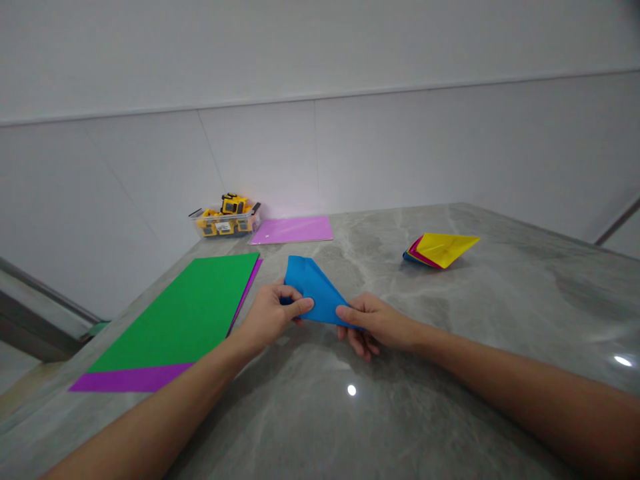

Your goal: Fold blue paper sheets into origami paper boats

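Note:
A folded piece of blue paper (pixel 316 291) is held just over the grey table, wide at its left end and narrowing to a point on the right. My left hand (pixel 277 308) pinches its lower left edge, thumb on top and fingers partly hidden beneath. At the narrow right end, my right hand (pixel 370 321) grips the paper between thumb and fingers, the other fingers curled below it. Both hands are closed on this same paper. Whether its underside rests on the table cannot be seen.
Green sheets (pixel 185 310) lie over purple sheets (pixel 133 380) at left. Behind are a pink sheet stack (pixel 295 230) and a clear plastic box (pixel 227 225) of yellow toy vehicles. Folded yellow, red and blue papers (pixel 443 249) sit at right on the grey marbled table (pixel 480 333).

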`<action>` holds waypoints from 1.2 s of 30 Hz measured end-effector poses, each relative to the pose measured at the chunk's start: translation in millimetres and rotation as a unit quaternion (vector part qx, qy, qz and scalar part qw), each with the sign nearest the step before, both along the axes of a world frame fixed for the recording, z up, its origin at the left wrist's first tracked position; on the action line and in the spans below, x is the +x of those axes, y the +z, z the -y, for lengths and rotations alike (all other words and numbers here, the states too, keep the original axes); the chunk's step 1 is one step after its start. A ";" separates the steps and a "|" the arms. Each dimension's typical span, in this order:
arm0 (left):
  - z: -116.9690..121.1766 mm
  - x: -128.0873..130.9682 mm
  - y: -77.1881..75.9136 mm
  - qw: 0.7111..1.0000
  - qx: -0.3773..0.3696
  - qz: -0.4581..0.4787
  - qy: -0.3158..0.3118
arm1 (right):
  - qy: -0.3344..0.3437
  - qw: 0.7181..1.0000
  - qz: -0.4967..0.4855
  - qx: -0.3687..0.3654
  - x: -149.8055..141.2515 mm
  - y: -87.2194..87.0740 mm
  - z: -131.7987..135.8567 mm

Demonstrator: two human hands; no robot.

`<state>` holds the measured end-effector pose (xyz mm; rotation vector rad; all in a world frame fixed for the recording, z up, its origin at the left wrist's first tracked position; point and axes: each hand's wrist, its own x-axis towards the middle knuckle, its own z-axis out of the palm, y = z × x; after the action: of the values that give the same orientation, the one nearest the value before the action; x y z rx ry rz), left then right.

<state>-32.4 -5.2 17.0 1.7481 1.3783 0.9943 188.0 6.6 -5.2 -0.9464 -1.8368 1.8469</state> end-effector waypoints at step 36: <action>25.4 7.4 8.1 0.860 -0.374 0.118 -0.325 | 0.069 0.997 0.022 0.002 14.9 24.3 -4.2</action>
<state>-25.0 -30.6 25.1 1.2692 0.7486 0.2157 202.9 10.8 19.1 -0.8854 -1.9754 1.9154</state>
